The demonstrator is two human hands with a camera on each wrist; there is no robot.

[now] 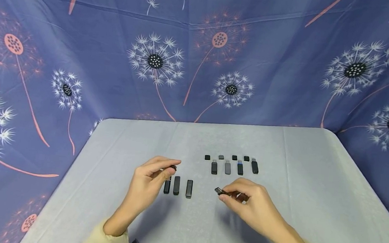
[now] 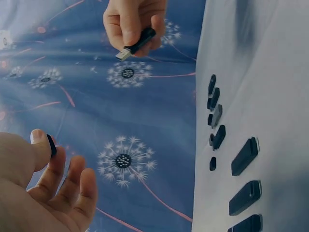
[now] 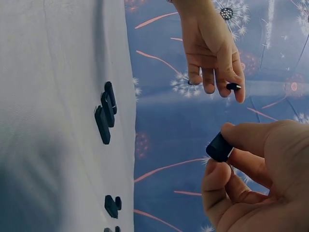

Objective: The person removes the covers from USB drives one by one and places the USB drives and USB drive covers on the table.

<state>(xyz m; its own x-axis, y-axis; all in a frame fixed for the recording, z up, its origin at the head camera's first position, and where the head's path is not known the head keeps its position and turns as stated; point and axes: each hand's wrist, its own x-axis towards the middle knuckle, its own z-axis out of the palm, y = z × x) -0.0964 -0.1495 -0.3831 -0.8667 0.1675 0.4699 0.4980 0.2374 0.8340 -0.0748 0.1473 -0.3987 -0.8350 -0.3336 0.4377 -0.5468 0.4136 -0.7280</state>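
My left hand (image 1: 148,179) pinches a small black cap (image 2: 51,146) between thumb and forefinger, raised over the left part of the table. In my right hand (image 1: 252,199) is a black USB flash drive (image 2: 142,41), gripped by the thumb and fingers; its metal plug is bare and points toward the left hand in the head view. The cap and the drive are well apart. Below and beside the left hand lie three dark USB sticks (image 1: 189,188) with no plugs showing, the leftmost partly hidden by that hand.
Beyond the right hand, several uncapped flash drives (image 1: 227,167) lie in a row, one of them grey. A row of small caps (image 1: 234,157) lies just behind them. The pale cloth-covered table (image 1: 312,179) ends at a blue dandelion-print curtain (image 1: 275,86).
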